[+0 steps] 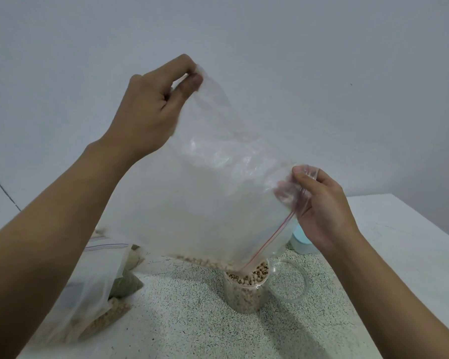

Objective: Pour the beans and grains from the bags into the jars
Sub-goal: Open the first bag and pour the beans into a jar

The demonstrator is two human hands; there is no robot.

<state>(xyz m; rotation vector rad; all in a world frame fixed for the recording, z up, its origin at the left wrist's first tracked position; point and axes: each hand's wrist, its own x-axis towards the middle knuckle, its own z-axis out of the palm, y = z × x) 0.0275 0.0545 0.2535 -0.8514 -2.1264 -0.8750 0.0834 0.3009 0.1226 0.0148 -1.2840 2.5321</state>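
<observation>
Pinches bag (pixel 213 193) corner at 11 o'clock with left hand (pixel 151 110), zip edge at 3 with right hand (pixel 321 206); drains last beans (pixel 257 274) into jar (pixel 241 297) at 6 o'clock; next likely needs a shake

The bag (pixel 205 190) was clear with a red zip stripe (pixel 272 237); the beans (pixel 257 275) were cream, dark-eyed; the countertop (pixel 192 322) was white, black-speckled.

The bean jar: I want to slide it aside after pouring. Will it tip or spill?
Filled nearly to the rim with beans, the jar probably feels heavy for its size and should slide rather than tip. It has no lid on, so a jolt could spill beans onto the table.
</observation>
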